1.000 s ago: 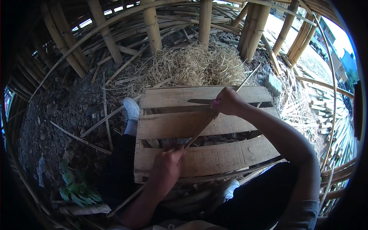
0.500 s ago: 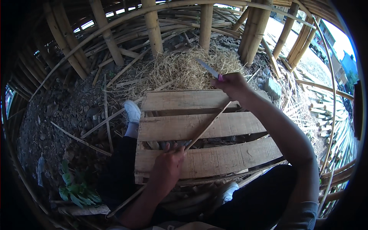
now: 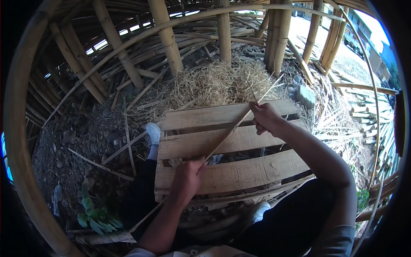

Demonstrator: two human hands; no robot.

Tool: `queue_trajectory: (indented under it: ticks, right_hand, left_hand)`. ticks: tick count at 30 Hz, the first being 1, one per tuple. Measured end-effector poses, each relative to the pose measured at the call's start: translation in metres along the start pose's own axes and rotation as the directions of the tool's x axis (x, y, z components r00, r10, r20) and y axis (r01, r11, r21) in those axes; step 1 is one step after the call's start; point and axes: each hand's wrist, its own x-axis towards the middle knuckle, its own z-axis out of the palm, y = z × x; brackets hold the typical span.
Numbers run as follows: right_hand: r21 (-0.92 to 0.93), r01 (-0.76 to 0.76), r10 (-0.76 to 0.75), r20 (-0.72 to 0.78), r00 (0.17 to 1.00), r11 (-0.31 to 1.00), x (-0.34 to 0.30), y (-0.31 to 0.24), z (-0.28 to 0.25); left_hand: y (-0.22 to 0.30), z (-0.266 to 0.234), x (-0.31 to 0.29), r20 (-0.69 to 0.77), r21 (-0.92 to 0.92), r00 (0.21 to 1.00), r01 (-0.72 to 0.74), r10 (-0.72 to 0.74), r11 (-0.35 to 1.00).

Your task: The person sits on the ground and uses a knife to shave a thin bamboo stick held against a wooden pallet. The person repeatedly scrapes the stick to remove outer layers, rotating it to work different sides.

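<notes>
My left hand is closed around a long thin bamboo strip, over the near board of a slatted wooden bench. The strip slants up and to the right across the slats, and its far end sticks out past the bench. Beside the strip, over the far slats, my right hand is closed on a knife. The blade shows only as a narrow line, seen nearly edge-on, and the handle is hidden in the fingers. Whether the blade touches the strip I cannot tell.
A heap of pale shavings lies beyond the bench, near a grey block. Bamboo posts stand behind it. Cut bamboo poles are stacked at the right. A leafy green plant grows at the lower left.
My right hand has turned the knife from a broadside, up-left slant to nearly edge-on beside the strip. My left hand still grips the strip. The whole view has shifted slightly.
</notes>
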Motion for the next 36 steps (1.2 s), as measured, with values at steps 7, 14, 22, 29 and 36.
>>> queue_trajectory:
  ticks: [7, 14, 22, 29, 36]
  right_hand:
    - [-0.003, 0.208, -0.208, -0.012, 0.978, 0.978, -0.03, 0.02, 0.026]
    - [-0.139, 0.214, -0.234, -0.144, 0.962, 0.967, -0.059, 0.014, 0.008]
    - [-0.613, 0.432, -0.392, 0.21, 0.896, 0.661, -0.071, 0.038, -0.01]
    - [-0.487, 0.85, -0.677, 0.56, 0.478, 0.198, -0.056, 0.055, 0.001]
    - [-0.576, 0.748, -0.6, 0.739, 0.305, -0.33, -0.065, 0.053, 0.028]
  left_hand:
    - [0.045, 0.005, 0.02, -0.002, 0.043, 0.993, -0.116, 0.116, 0.992]
    - [0.052, -0.016, 0.04, -0.153, -0.006, 0.981, -0.123, 0.12, 0.992]
    - [0.017, -0.04, 0.024, -0.235, -0.119, 0.964, 0.096, -0.122, 0.988]
    - [0.001, -0.042, 0.019, -0.222, -0.174, 0.964, 0.108, -0.146, 0.979]
    - [0.005, -0.047, 0.008, -0.185, -0.234, 0.971, 0.108, -0.153, 0.966]
